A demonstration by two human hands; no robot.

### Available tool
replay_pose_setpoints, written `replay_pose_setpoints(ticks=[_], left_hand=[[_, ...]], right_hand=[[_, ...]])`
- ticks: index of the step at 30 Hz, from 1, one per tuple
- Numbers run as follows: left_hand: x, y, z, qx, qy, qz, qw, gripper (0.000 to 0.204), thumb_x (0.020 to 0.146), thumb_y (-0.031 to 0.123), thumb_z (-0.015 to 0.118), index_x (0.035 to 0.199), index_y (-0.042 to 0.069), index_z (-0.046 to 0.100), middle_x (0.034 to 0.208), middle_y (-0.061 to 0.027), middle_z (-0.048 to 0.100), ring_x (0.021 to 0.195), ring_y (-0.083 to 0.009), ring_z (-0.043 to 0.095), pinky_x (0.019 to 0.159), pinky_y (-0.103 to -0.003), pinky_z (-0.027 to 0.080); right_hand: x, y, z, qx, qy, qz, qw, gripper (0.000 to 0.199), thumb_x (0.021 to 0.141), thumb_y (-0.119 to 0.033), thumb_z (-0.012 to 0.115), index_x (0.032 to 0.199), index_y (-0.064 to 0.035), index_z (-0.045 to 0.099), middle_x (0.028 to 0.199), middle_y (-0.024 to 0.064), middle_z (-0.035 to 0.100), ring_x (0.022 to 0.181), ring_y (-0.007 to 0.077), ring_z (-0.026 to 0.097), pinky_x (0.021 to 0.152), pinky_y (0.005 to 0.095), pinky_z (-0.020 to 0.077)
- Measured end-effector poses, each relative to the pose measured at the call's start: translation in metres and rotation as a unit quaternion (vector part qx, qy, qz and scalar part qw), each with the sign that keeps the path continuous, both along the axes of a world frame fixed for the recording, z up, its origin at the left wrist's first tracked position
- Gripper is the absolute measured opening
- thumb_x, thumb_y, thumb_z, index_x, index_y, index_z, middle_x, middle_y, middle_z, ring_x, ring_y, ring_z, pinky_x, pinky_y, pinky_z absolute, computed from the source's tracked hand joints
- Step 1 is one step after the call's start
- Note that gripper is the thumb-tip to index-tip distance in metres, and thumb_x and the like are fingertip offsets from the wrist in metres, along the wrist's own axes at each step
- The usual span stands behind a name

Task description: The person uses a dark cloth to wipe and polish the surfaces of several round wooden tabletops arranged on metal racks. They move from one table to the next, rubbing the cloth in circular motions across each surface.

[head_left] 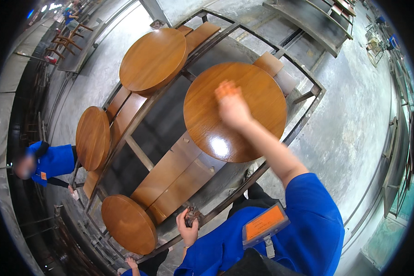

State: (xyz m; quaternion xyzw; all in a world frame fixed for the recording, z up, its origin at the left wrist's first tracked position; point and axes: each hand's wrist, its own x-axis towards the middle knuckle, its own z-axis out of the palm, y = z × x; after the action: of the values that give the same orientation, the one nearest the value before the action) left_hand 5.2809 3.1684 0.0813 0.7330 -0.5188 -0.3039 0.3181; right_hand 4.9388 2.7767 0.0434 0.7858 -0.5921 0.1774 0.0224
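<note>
On a metal rack (303, 122), the right hand (231, 106) lies flat on a round tabletop (207, 115); the left hand (188, 226) grips a dark tool (192, 214).

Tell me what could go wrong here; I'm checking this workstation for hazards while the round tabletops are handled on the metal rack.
1. The right hand is blurred on the glossy round tabletop, which overhangs the metal frame; pressing near its edge might tip or slide it.
2. The left hand grips a small dark object at the frame rail, where fingers could get pinched.
3. Another person reaches toward the rack's far side, so any shift could hit their hand.
</note>
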Motion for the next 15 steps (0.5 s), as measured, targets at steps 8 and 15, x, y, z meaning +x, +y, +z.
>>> replay_pose_setpoints(ticks=[8,15], left_hand=[[0.011,0.032,-0.003,0.018,-0.014,0.025,0.999,0.052,0.081,0.004,0.075,0.132,0.005,0.070,0.124,-0.0164,0.063,0.110,-0.0315,0.066,0.100,-0.040,0.053],[0.011,0.004,0.004,-0.016,-0.001,-0.025,1.000,0.054,0.079,0.006,0.075,0.133,0.004,0.069,0.126,-0.0173,0.063,0.118,-0.0349,0.064,0.105,-0.043,0.050]], right_hand=[[-0.010,-0.057,-0.007,0.008,0.049,-0.224,0.973,0.068,0.097,-0.013,0.052,0.161,0.0061,0.036,0.172,0.0298,0.029,0.161,0.0484,0.024,0.128,0.0640,0.0248],[0.116,-0.065,-0.022,-0.039,0.065,0.044,0.996,0.061,0.098,-0.015,0.051,0.155,0.0058,0.042,0.167,0.0282,0.038,0.157,0.0459,0.033,0.123,0.0619,0.0334]])
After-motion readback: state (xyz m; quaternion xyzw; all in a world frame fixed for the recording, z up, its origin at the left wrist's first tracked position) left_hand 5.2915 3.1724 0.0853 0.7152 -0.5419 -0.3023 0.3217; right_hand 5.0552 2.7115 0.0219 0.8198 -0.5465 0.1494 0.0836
